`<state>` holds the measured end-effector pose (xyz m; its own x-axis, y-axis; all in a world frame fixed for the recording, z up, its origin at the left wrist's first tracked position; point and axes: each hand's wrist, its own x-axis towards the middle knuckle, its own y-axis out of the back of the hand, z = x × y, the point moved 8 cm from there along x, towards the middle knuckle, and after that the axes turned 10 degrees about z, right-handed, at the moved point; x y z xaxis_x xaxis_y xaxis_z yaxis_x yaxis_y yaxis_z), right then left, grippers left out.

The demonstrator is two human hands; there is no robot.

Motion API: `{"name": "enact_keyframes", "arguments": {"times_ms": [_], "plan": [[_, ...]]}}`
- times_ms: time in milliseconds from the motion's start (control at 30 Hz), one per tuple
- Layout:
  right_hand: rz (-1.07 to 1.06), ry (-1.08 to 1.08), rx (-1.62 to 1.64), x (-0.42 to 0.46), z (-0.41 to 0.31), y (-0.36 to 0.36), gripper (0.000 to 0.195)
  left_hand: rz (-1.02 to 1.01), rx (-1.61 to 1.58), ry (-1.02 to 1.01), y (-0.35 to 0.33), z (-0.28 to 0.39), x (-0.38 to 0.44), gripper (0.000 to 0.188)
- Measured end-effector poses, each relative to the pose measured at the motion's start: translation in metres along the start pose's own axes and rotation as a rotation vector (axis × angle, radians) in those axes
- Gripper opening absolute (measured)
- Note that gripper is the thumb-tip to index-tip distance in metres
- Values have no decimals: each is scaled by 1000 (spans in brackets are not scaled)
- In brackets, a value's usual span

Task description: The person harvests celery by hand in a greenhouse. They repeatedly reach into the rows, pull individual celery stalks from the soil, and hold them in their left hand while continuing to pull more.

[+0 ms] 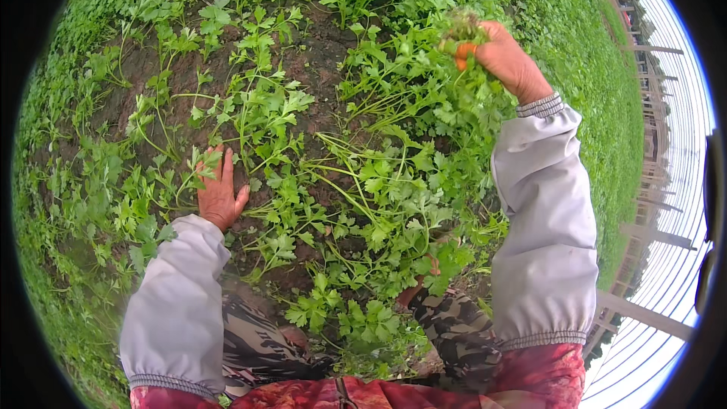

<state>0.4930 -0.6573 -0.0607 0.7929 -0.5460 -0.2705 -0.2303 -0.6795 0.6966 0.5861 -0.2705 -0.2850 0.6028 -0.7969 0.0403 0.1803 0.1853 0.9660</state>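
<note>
My right hand [505, 57] is raised at the upper right, closed around a bunch of leafy green plants [474, 91] with a clump of roots [463, 24] at the top. Something orange shows at its fingers; whether a band or finger covering, I cannot tell. My left hand [220, 190] lies flat on the soil at the left, fingers spread, some fingertips hidden under leaves. Celery-like plants [261, 102] stand in front of it. Between my hands, long-stemmed plants [352, 182] lie over to the right.
Dark soil [318, 51] shows between the plants. Dense low greenery [596, 96] spreads at the right. My camouflage-clad legs [454, 329] and bare feet are at the bottom, among leaves. Posts and a ribbed greenhouse-like frame [659, 233] stand along the right edge.
</note>
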Motion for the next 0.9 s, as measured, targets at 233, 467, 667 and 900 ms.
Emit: {"name": "enact_keyframes", "arguments": {"times_ms": [233, 467, 667, 900], "plan": [[12, 450, -969, -8, 26, -133, 10, 4, 7, -5, 0, 3, 0, 80], [-334, 177, -1174, -42, 83, -187, 19, -18, -3, 31, 3, -3, -2, 78], [-1, 305, -1118, 24, 53, -143, 12, 37, -13, -15, -1, 0, 1, 78], [273, 18, -675, 65, 136, -170, 17, 9, -46, -3, -1, -3, 1, 78]]}}
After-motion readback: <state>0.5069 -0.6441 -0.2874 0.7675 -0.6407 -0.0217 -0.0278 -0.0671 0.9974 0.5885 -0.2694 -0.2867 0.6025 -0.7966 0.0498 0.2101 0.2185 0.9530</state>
